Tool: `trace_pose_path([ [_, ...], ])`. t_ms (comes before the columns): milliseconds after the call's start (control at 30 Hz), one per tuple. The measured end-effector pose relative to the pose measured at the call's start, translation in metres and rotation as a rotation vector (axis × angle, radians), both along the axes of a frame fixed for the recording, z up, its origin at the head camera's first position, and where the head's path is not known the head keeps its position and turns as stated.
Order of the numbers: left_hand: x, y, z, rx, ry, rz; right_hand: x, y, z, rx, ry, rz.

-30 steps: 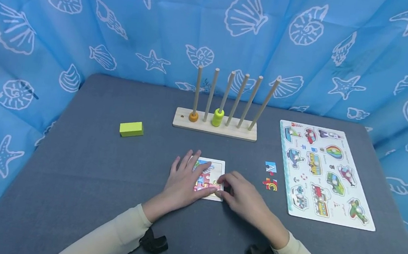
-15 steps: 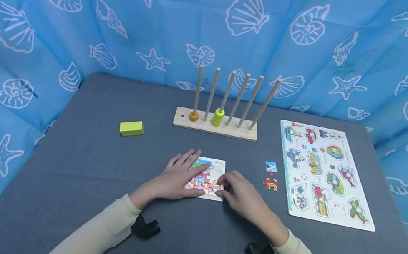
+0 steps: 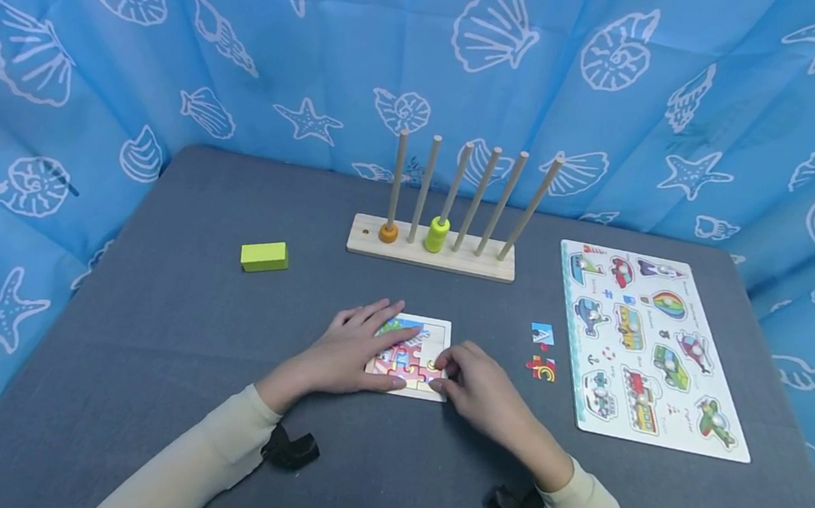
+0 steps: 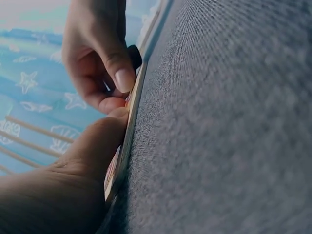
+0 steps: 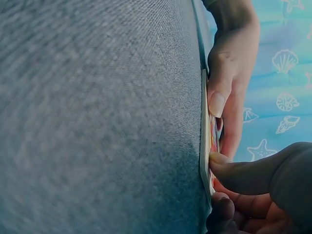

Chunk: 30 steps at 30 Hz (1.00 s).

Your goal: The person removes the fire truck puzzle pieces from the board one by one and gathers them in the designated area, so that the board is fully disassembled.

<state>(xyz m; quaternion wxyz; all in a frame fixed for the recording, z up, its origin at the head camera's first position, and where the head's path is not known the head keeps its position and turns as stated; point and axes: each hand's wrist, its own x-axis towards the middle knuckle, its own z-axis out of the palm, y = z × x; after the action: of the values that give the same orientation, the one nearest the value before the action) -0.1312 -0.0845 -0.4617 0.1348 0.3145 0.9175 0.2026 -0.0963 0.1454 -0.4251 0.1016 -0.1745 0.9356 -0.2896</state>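
A small square jigsaw puzzle in a white frame (image 3: 444, 326) lies flat on the table, several pieces fitted and a bare patch at its upper right. My left hand (image 3: 344, 357) rests across its left side, fingers spread, with the thumb along the near edge. At the lower right corner, my right hand (image 3: 488, 391) pinches a puzzle piece (image 3: 428, 373) between thumb and curled fingers; the fingers hide part of it. Both thumbs touch the puzzle in the right wrist view, left thumb (image 5: 217, 103) and right thumb (image 5: 243, 171). Two loose puzzle pieces, blue (image 3: 542, 334) and red (image 3: 541, 368), lie to the right.
A peg stand (image 3: 418, 253) with orange and lime beads stands behind the puzzle. A yellow-green block (image 3: 264, 256) sits at left. On the right lies a large white vehicle peg board (image 3: 629, 430). A blue shell-print curtain (image 3: 371, 40) hangs behind the grey table.
My left hand has slid slightly left on the puzzle, uncovering more of its pieces. My right hand stays at the lower right corner.
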Motion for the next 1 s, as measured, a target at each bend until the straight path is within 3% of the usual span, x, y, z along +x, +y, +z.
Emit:
trace_pose_path([
  [200, 0.001, 0.001, 0.0, 0.049, -0.023, 0.024, 0.0, -0.001, 0.0, -0.006, -0.026, -0.02],
  [533, 0.001, 0.003, 0.003, 0.092, -0.068, 0.042, 0.0, -0.001, -0.002, -0.024, 0.007, -0.028],
  [733, 0.002, 0.005, 0.008, 0.111, -0.101, 0.059, -0.001, -0.001, 0.0, -0.032, -0.049, -0.053],
  [1000, 0.002, 0.006, 0.009, 0.123, -0.129, 0.074, -0.001, -0.002, -0.001, -0.046, -0.051, -0.069],
])
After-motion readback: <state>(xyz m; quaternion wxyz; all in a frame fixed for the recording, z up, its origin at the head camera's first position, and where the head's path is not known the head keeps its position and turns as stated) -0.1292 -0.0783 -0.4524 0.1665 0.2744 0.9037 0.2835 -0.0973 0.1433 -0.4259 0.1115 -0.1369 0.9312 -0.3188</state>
